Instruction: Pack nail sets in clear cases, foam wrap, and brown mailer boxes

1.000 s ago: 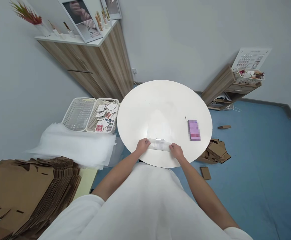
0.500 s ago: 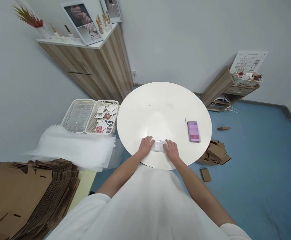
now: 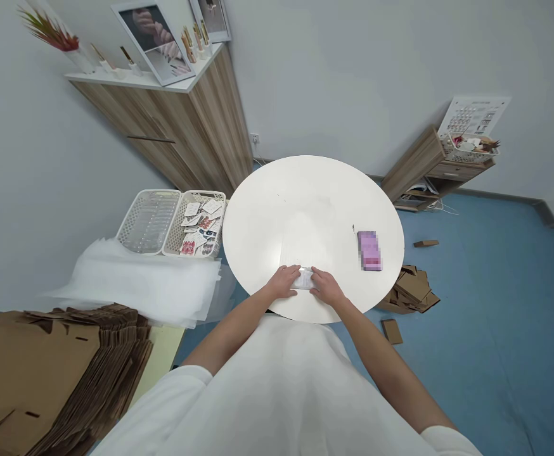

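Note:
A small clear plastic case (image 3: pixel 304 278) lies near the front edge of the round white table (image 3: pixel 305 183), with translucent film over it. My left hand (image 3: pixel 283 282) grips its left end, thumb on the near side and fingers on the far side. At the right end my right hand (image 3: pixel 326 287) holds it the same way. A sheet of thin translucent wrapping film (image 3: pixel 303 249) stretches flat from the case toward the far side, hard to see against the white top. What is inside the case cannot be made out.
A blurred purple object (image 3: pixel 369 251) lies on the table's right. At left are a basket of clear cases (image 3: pixel 148 218), a basket of nail cards (image 3: pixel 201 223), a stack of white film sheets (image 3: pixel 148 285) and flattened cardboard (image 3: pixel 44 373). Cardboard pieces (image 3: pixel 412 288) sit on the floor at right.
The near edge of the film has been folded up over the case. Both hands have closed around the case's ends, thumbs now on the near side.

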`<state>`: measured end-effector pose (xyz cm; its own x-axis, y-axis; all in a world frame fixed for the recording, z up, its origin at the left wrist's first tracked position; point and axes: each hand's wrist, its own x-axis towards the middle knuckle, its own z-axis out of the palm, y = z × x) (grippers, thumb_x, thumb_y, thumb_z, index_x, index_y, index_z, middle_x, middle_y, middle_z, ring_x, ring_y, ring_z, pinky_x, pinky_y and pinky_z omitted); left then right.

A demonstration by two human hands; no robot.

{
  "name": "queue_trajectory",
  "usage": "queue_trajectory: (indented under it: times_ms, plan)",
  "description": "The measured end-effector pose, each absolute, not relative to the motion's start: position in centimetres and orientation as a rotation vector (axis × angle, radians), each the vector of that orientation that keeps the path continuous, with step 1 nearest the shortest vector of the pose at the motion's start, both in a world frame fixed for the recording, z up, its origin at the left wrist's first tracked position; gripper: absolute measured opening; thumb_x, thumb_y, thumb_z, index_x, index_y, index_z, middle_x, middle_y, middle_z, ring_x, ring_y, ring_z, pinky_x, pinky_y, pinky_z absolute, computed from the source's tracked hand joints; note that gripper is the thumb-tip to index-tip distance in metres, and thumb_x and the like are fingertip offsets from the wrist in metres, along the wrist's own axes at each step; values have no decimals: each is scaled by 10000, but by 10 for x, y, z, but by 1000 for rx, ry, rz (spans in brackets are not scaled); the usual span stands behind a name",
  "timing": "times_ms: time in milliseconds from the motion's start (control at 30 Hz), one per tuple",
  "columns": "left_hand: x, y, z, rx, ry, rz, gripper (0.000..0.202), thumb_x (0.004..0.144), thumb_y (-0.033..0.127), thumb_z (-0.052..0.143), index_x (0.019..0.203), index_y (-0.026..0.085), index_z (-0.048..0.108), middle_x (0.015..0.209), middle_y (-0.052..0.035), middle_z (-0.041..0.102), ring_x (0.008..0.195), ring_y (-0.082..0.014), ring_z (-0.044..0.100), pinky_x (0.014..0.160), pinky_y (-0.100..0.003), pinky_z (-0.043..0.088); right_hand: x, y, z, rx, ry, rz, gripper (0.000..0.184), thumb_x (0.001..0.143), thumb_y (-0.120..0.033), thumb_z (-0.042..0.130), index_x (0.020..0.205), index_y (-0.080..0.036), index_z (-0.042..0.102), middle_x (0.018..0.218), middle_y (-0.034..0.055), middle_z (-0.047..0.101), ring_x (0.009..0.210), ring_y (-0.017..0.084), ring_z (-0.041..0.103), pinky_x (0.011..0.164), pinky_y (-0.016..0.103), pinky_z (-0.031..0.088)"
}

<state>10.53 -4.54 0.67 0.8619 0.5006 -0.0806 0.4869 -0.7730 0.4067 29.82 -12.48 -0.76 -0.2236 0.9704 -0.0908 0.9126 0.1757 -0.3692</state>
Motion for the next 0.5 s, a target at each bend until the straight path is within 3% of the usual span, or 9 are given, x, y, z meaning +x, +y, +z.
queue_trajectory:
  times_ms: [167, 333, 500]
  plan:
    - [111, -44, 14, 2514, 767, 7, 391, 630, 258, 574, 1005, 180, 495, 1206, -93, 491, 1051, -235, 486, 867, -346, 353, 294, -127, 0, -1843, -2174, 639, 283, 668, -231, 540, 936, -165, 477, 1231, 143, 456, 1031, 239, 497, 840, 349, 386]
    - [105, -48, 22, 2293, 782, -61, 373, 624, 297, 565, 985, 215, 515, 893, -27, 613, 810, -206, 572, 726, -292, 405, 293, -140, 20, -1860, -2007, 934, 304, 692, -278, 501, 981, -194, 456, 962, 55, 586, 837, 193, 546, 734, 313, 398]
    - [103, -52, 26, 2156, 845, -120, 285, 673, 328, 535, 940, 230, 550, 859, -17, 614, 809, -202, 559, 708, -285, 404, 291, -147, 32, -1888, -1838, 1113, 225, 750, -302, 443, 952, -206, 464, 938, 41, 584, 804, 179, 533, 692, 293, 383]
